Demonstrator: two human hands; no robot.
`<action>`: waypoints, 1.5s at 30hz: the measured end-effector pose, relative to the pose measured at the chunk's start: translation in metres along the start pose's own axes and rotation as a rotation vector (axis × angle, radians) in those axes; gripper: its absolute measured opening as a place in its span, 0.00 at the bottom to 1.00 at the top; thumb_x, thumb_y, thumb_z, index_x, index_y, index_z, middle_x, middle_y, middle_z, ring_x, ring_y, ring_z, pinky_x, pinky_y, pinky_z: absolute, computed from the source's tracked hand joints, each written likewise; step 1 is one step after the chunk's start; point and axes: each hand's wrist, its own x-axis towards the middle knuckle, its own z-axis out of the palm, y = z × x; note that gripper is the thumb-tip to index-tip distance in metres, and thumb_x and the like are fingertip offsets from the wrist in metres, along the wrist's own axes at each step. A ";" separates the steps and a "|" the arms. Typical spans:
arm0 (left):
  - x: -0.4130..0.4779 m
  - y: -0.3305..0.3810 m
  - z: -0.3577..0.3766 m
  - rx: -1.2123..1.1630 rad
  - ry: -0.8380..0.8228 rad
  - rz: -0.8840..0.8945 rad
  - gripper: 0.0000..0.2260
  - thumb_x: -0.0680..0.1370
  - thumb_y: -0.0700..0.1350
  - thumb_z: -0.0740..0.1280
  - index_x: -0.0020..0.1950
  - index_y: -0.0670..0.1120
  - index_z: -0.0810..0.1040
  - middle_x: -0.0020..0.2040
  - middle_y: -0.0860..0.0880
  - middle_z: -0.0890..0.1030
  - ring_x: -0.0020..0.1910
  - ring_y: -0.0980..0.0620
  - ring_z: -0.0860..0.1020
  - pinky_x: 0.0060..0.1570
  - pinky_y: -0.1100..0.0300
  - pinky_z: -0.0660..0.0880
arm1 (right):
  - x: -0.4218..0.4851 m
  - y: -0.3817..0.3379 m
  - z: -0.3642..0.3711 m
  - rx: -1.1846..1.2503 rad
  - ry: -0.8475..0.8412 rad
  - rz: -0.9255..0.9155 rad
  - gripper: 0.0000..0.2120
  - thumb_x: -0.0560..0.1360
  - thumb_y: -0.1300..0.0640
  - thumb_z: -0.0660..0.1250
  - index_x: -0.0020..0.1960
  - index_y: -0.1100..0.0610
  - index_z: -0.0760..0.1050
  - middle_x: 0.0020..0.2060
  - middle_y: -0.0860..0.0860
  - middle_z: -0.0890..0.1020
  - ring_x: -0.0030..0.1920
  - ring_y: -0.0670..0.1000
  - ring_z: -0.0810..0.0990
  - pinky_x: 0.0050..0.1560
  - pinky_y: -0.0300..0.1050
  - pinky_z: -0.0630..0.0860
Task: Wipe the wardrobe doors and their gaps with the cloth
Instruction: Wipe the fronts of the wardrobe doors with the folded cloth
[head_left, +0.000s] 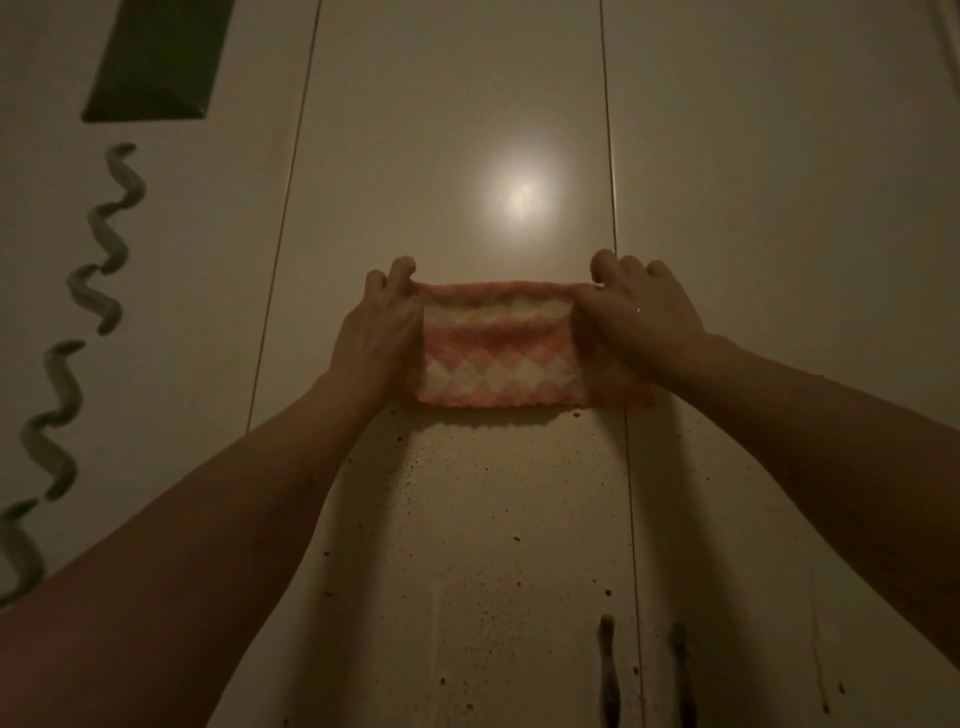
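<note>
A pink and white checked cloth (493, 353) is stretched flat in front of the middle wardrobe door (457, 130). My left hand (382, 332) grips its left edge and my right hand (641, 317) grips its right edge, fingers curled over the top corners. The cloth's right end reaches the gap (615, 218) between the middle door and the right door (779, 182). Below the cloth the door surface is speckled with dark spots (493, 519). Another gap (291, 182) runs down the left side of the middle door.
Two dark handles (608, 670) (683, 670) sit low on either side of the right gap. A green wavy decoration (93, 291) and a dark rectangular shape (156, 57) lie on the left panel. A bright light reflection (519, 197) shows above the cloth.
</note>
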 end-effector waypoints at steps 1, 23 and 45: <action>-0.001 -0.001 0.002 0.034 -0.004 -0.003 0.14 0.69 0.42 0.74 0.51 0.40 0.76 0.66 0.42 0.65 0.57 0.41 0.68 0.39 0.55 0.76 | -0.001 -0.002 0.000 -0.054 0.005 0.000 0.26 0.71 0.41 0.70 0.64 0.52 0.73 0.58 0.56 0.70 0.55 0.57 0.70 0.54 0.52 0.67; -0.028 0.054 0.034 -0.137 -0.172 -0.073 0.29 0.79 0.65 0.44 0.76 0.58 0.40 0.79 0.47 0.39 0.76 0.35 0.40 0.68 0.32 0.39 | -0.027 -0.053 0.038 0.346 -0.139 0.246 0.36 0.77 0.30 0.42 0.79 0.44 0.37 0.78 0.61 0.40 0.76 0.66 0.37 0.75 0.67 0.42; -0.025 0.044 0.049 -0.083 -0.057 0.017 0.31 0.78 0.65 0.45 0.78 0.54 0.46 0.79 0.49 0.40 0.77 0.42 0.38 0.70 0.43 0.34 | -0.028 -0.043 0.059 0.232 -0.005 0.045 0.32 0.78 0.33 0.39 0.79 0.43 0.39 0.79 0.54 0.39 0.78 0.64 0.43 0.74 0.69 0.43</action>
